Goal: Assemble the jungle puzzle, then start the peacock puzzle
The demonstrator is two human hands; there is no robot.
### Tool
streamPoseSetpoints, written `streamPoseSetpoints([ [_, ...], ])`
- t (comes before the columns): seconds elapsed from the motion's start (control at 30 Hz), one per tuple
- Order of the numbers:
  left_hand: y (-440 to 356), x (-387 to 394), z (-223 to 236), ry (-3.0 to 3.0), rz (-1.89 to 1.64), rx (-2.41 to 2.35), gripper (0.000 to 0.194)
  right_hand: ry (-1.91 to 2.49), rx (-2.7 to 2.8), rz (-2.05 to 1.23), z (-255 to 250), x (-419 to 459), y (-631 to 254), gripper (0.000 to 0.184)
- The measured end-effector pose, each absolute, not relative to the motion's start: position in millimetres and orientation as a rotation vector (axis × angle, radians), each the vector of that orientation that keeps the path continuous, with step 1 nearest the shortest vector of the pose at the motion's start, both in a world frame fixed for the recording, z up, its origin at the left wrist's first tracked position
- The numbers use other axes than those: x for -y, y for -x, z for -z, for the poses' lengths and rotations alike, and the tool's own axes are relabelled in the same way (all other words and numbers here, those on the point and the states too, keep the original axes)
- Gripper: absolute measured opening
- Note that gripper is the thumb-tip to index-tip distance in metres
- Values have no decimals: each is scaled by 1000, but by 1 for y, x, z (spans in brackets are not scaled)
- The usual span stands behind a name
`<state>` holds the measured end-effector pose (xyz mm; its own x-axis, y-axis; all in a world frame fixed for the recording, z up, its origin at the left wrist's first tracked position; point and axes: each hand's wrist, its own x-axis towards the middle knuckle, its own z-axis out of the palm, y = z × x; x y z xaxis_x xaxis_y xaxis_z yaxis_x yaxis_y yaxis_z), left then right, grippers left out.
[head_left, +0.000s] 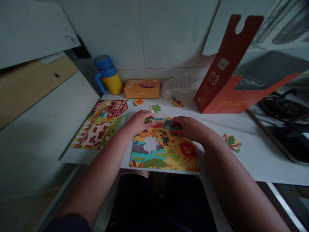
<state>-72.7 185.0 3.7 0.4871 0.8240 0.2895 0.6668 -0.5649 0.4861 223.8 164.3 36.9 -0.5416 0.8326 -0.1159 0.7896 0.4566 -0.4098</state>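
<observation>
Indoors, white counter (256, 145) meets tiled wall (166, 38); left hand (141, 121) and right hand (185, 126) curl over a puzzle (173, 158), grip unclear.

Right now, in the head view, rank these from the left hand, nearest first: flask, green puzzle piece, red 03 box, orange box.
1. Green puzzle piece, just beyond the left hand
2. Orange box, by the wall
3. Flask, back left
4. Red 03 box, right side

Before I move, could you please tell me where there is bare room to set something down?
The countertop is bare between the open red box and the loose tree piece, and from that piece to the stove. It is crowded behind the left hand, with loose pieces, the orange puzzle box and plastic bag.
</observation>
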Motion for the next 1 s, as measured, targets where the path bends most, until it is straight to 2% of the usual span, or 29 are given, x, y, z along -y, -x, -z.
streamPoseSetpoints([
  [0.67,80,-188,-2,-2529,-714,-1161,17,1418,2575,-610,-31,-166,-225,21],
  [1.0,76,-184,-1,-2575,-698,-1183,25,1450,2579,-606,-36,-163,-222,19],
])
